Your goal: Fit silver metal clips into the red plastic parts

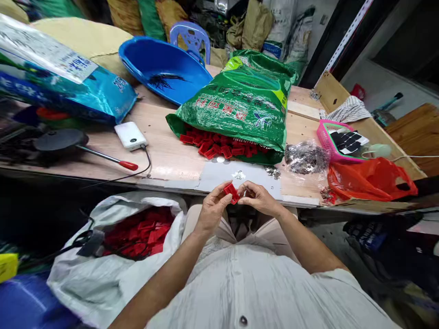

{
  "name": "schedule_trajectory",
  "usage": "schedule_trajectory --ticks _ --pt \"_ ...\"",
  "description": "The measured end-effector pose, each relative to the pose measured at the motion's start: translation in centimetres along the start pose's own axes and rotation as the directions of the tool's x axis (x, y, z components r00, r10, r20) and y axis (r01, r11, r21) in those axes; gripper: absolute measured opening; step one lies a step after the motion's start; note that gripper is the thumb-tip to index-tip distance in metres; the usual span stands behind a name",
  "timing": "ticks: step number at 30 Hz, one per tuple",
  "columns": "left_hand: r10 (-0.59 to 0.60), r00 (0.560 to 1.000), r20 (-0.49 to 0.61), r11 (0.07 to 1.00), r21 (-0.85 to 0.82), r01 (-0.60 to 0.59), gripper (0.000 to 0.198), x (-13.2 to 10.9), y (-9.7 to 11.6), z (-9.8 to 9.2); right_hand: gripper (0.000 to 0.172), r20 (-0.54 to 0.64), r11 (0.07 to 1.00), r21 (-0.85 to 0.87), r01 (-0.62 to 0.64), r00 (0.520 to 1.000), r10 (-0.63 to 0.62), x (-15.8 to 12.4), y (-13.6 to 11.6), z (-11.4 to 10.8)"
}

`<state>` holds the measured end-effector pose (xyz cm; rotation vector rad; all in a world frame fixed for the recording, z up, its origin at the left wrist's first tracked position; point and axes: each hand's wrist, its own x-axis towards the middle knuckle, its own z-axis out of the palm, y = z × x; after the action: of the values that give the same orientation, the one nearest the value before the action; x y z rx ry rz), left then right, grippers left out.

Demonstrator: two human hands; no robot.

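Note:
Between my hands, just off the table's front edge, is a small red plastic part [232, 193]. My left hand [214, 205] grips it from the left with thumb and fingers. At its right side, my right hand [257, 197] is closed in a pinch, its fingertips touching or very near the part; whatever they pinch is too small to make out. Beyond my hands, a green sack [236, 109] lies on the table with many similar red parts [219, 145] spilling from its mouth. Small metal pieces [238, 175] lie on a grey sheet [212, 176] in front of it.
A white sack [78, 274] of red parts stands at lower left. On the table [164, 146] are a blue basin [154, 55], a white power bank [131, 135] with a cable, a clear bag of metal pieces [307, 156], a pink basket [324, 137] and a red plastic bag [370, 180].

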<state>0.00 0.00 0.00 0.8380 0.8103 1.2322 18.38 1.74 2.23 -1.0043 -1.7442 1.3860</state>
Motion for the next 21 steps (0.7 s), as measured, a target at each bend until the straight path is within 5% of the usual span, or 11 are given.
schedule_trajectory --ticks 5,11,21 --pt "0.004 1.000 0.022 1.000 0.023 -0.004 0.043 0.2 -0.1 0.1 0.024 -0.079 0.992 -0.123 0.011 0.997 -0.021 -0.7 0.4 -0.6" --pt "0.133 0.983 0.130 0.957 0.241 -0.161 0.041 2.3 -0.8 -1.1 0.029 -0.137 0.903 -0.430 0.017 0.987 -0.084 -0.7 1.8 -1.3" --pt "0.149 0.963 0.223 0.627 0.732 -0.267 0.037 5.8 -1.5 -3.6 0.016 -0.153 0.788 -0.616 -0.015 0.983 -0.101 1.0 3.5 -0.8"
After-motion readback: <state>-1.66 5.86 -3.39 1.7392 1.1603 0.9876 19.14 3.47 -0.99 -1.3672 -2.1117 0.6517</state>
